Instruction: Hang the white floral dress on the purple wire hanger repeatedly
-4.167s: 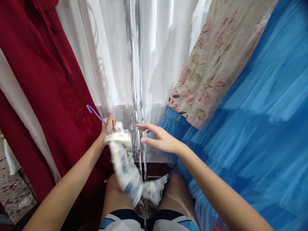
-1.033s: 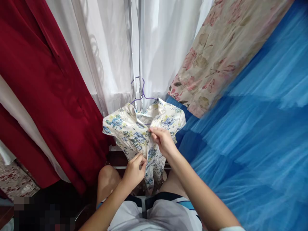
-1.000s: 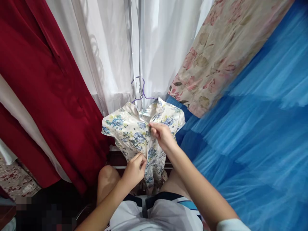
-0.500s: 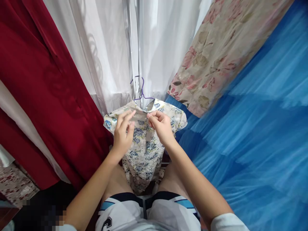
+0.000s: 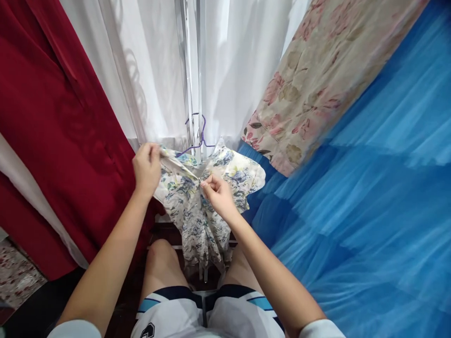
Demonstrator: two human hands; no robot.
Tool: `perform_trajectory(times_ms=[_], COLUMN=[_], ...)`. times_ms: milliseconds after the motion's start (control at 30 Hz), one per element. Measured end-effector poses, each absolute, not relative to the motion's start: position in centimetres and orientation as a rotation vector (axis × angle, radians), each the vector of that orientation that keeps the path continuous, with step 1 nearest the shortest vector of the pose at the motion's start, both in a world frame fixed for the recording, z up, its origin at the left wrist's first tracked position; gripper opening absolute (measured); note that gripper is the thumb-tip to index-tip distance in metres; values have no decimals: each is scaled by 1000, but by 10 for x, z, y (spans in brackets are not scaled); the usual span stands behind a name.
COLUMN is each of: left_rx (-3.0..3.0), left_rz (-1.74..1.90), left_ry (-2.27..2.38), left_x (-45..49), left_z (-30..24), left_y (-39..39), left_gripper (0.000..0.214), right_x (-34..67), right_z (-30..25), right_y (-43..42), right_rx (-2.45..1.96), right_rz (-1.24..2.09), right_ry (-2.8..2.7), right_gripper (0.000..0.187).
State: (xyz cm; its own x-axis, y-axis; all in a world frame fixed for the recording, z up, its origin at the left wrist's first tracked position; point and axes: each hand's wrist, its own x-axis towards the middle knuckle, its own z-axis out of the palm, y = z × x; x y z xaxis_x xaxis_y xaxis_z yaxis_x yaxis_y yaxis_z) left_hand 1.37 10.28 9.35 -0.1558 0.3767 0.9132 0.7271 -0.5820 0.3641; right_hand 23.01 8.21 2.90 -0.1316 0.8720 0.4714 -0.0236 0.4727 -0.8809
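A: The fingers [image 5: 205,183] of the right hand [image 5: 217,195] are pressed together, thumb against forefinger. They pinch the front edge of the flowered blouse [image 5: 197,216] just under its collar.

B: And the left hand [image 5: 147,165]?

A: It is closed also, on the shoulder of the same blouse, at about 9 o'clock from the pinch, and it draws this part sideways. I think this holds the cloth stretched, so that the right hand has a firm edge to work at.

B: Where is the blouse itself?

A: It hangs in front of the person. Its lower end falls at 6 o'clock between the bare knees [image 5: 160,253], above the white shorts [image 5: 169,319]. Its neck sits on a purple hanger [image 5: 203,131] at 12 o'clock.

B: What carries the hanger?

A: Its hook goes round an upright metal pole [image 5: 192,70]. So the blouse hangs within reach of both hands, and neither must bear its weight.

B: And behind?

A: A white curtain [image 5: 239,61] is at 12 o'clock. A red cloth [image 5: 52,117] hangs at 9 o'clock, just beside the left hand. A beige flowered cloth [image 5: 310,80] is at 2 o'clock, and blue tulle [image 5: 352,202] is at 3 o'clock, near the blouse sleeve.
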Motion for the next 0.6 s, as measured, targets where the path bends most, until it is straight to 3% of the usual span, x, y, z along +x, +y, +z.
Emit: perform_trajectory(times_ms=[167,367,500,600], left_rx=[-1598,-1901,-2205,-2550], left_rz=[-2069,-2479,-2703,-2619], left_ry=[-1578,-1854,-1801,-1507], left_x=[-48,-24,25,66], left_z=[44,-26,-21,3], left_y=[129,114,79,54], left_gripper=[17,27,33,30], right_x=[233,266,294,291], right_z=[21,-19,-50,-45], right_y=[66,69,61,45], right_rx=[-802,-876,-1139,-1065], right_rz=[993,1000,724,506], right_ry=[-1569,-1502,-1582,-1764], right_gripper=[20,21,17,35])
